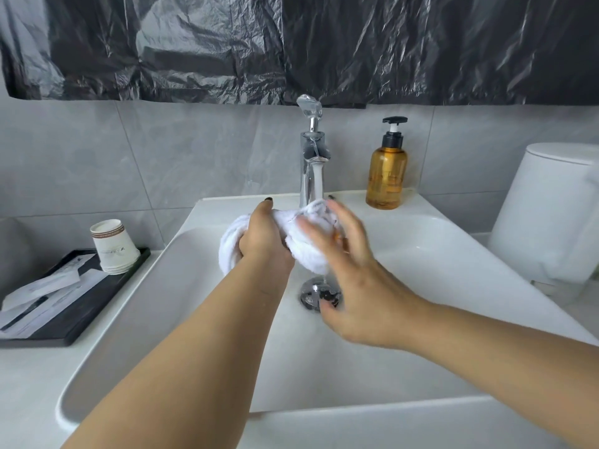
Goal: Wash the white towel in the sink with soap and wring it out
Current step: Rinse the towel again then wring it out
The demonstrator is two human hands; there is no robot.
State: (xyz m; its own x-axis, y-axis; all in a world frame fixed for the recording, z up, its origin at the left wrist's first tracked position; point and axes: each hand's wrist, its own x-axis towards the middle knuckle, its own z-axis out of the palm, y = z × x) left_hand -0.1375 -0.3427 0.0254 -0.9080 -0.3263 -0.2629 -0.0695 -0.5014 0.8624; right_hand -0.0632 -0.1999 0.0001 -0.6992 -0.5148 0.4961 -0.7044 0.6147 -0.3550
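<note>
Under running faucet (311,163): left hand (264,236) grips white towel (308,251).

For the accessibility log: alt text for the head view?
A person's left hand grips a bunched white towel under the running faucet over a white sink, while the blurred right hand touches it with spread fingers. An amber soap bottle stands behind.

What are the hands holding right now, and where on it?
The left hand grips the bunched white towel around its middle, under the running faucet. The right hand, blurred and spread, lies against the towel's right end.
</note>
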